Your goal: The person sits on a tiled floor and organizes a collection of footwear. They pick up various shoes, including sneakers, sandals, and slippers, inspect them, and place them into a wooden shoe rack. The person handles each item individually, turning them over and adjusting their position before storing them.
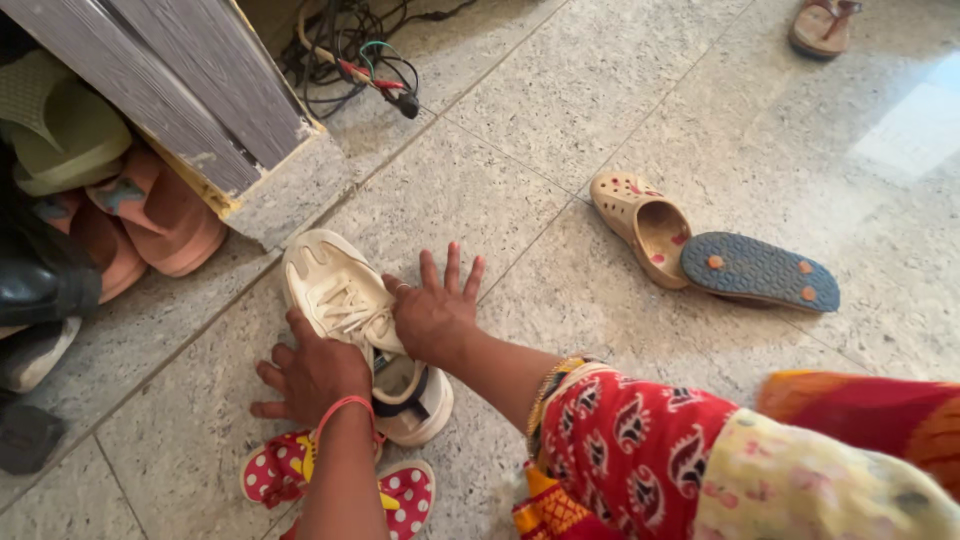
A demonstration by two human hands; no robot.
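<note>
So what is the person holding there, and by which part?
A cream lace-up sneaker on the floor: the right hand lies over its laces and tongue, and the left hand presses against its side by the heel opening.

My left hand (pixel 312 372) covered one side of the cream sneaker (pixel 345 300), and my right hand (pixel 432 312) hid part of its laces and tongue, so I could not tell how firm either grip was. My left forearm hid the middle of the red polka-dot sandals (pixel 405 492), which the lower edge also cut off. The brown sandal (pixel 822 27) was cropped at the top. The dark shoes (pixel 35 290) ran off the left edge. The tangled cables (pixel 350 55) were too jumbled to separate.
</note>
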